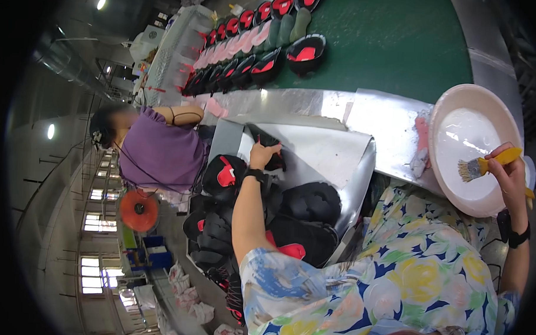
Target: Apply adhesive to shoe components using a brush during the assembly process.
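Note:
My right hand is closed around the yellow handle of a paintbrush. Its pale bristles hang over white liquid inside a wide cream basin. Over on the left, my left hand reaches into a white-lined box and pinches a black shoe upper; part of that upper is hidden by the fingers. More black uppers with red linings, such as one upper beside my left wrist, lie heaped in the box under my forearm.
A green conveyor belt runs beyond a metal ledge. Rows of black shoe uppers and pink and green insole-like pieces lie on it. At the left sits a co-worker in a purple top, near an orange fan.

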A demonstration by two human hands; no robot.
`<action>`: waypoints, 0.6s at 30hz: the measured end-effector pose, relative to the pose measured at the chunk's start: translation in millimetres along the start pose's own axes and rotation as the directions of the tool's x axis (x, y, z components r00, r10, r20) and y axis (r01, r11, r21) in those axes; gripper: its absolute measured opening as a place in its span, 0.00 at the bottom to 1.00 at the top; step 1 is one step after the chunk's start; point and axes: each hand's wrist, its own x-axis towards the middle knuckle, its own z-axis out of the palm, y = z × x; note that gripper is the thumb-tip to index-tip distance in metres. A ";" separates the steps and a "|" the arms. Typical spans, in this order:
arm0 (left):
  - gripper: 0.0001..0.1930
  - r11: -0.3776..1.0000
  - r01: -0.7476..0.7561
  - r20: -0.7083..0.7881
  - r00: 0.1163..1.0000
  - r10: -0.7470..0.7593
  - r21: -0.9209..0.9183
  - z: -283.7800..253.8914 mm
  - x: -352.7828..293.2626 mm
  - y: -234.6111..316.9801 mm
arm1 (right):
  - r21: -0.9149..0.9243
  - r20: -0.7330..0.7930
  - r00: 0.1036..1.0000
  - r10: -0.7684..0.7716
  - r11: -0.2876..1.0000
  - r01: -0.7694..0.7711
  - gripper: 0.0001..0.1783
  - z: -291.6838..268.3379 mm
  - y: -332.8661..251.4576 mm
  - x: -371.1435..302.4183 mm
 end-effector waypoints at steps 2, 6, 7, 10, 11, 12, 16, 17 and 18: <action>0.19 0.783 -0.103 0.178 0.948 0.264 -0.613 -16.2 -17.1 58.4 | -0.009 -0.063 0.997 0.036 0.999 -0.037 0.08 -7.9 -1.8 -10.2; 0.15 -0.020 0.188 0.150 0.838 0.525 -0.982 -5.3 -52.2 110.5 | 0.017 -0.109 0.993 0.046 0.999 -0.044 0.11 -13.4 15.4 -13.9; 0.17 -0.164 0.259 0.128 0.822 0.556 -0.952 8.6 -57.0 101.7 | 0.025 -0.125 0.991 0.043 0.999 -0.040 0.11 -12.0 15.3 -16.8; 0.23 0.056 0.349 0.339 0.840 0.423 -0.935 69.1 -74.2 74.4 | 0.012 -0.058 0.998 0.022 1.000 -0.021 0.11 -10.2 19.1 -22.5; 0.30 0.086 0.456 0.464 0.877 0.124 -0.886 89.5 -76.1 43.3 | 0.016 -0.059 0.998 0.028 1.000 -0.027 0.11 -11.7 17.7 -24.2; 0.35 0.066 0.507 0.511 0.857 0.073 -0.859 98.4 -79.8 29.9 | -0.001 -0.057 0.998 0.020 1.000 -0.020 0.11 -15.1 18.1 -24.5; 0.45 0.829 0.003 -0.152 0.983 -0.106 -0.560 104.1 -85.1 31.2 | -0.023 -0.083 0.996 0.021 0.999 -0.023 0.11 -23.8 28.1 -17.4; 0.45 0.833 0.007 -0.139 0.985 -0.100 -0.553 101.3 -84.4 33.9 | -0.068 -0.105 0.994 0.041 0.997 -0.049 0.11 -26.9 29.8 -16.5; 0.46 0.918 -0.360 -0.282 0.909 0.306 -0.167 89.1 -88.6 58.1 | -0.087 -0.134 0.991 0.019 0.996 -0.031 0.12 -29.2 37.1 -11.9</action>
